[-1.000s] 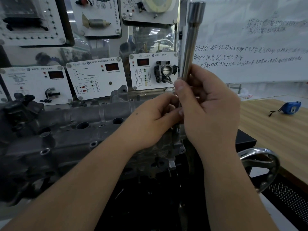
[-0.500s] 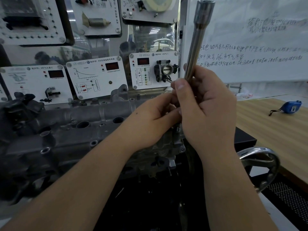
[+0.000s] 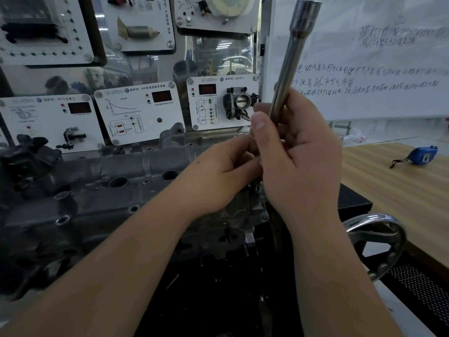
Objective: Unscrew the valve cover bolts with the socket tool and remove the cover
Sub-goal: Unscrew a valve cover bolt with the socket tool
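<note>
The socket tool (image 3: 289, 66) was gripped, tilted, by the right hand (image 3: 298, 161). Whether anything was pinched by the left hand (image 3: 218, 176) above the valve cover (image 3: 102, 190) could not be told

White instrument panels (image 3: 136, 113) line the wall, beside a handwritten whiteboard (image 3: 379, 69) above a wooden table (image 3: 398, 190)

The lower end of the long silver steel socket tool (image 3: 290, 64) is buried in the right hand (image 3: 298, 161), so its tip cannot be seen. The left hand (image 3: 218, 176) has its fingertips hidden behind the right hand; what they touch cannot be told. Both hands cover part of the grey cast-metal valve cover (image 3: 116, 190). The whiteboard's handwriting (image 3: 364, 79) is too blurred to read.
</note>
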The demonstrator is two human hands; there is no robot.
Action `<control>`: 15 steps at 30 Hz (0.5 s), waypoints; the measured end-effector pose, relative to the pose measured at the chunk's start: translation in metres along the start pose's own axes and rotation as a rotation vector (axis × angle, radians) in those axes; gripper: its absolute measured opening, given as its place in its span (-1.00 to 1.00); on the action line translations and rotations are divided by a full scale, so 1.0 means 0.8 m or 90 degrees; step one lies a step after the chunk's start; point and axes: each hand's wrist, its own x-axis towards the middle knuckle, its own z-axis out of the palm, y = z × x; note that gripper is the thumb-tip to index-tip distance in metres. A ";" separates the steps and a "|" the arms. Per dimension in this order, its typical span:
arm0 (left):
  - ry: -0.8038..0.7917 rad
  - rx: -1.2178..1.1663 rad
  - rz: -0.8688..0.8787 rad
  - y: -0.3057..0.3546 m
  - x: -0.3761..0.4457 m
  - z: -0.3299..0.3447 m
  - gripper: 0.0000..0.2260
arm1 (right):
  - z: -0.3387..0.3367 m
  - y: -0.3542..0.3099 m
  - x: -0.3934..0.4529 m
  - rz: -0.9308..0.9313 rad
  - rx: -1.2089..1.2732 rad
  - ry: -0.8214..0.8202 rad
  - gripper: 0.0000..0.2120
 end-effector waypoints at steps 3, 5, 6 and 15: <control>0.009 0.007 0.007 -0.001 0.000 0.001 -0.82 | -0.001 0.001 -0.001 -0.005 -0.001 0.029 -0.86; 0.013 -0.002 0.015 0.000 -0.001 0.001 -0.82 | 0.000 0.001 -0.002 0.005 0.011 0.027 -0.77; 0.010 -0.008 0.018 0.001 -0.002 0.000 -0.79 | 0.000 0.001 -0.002 0.011 0.018 0.020 -0.73; 0.003 0.001 0.023 0.000 0.000 0.000 -0.75 | 0.006 0.001 -0.003 0.019 0.060 0.046 -0.56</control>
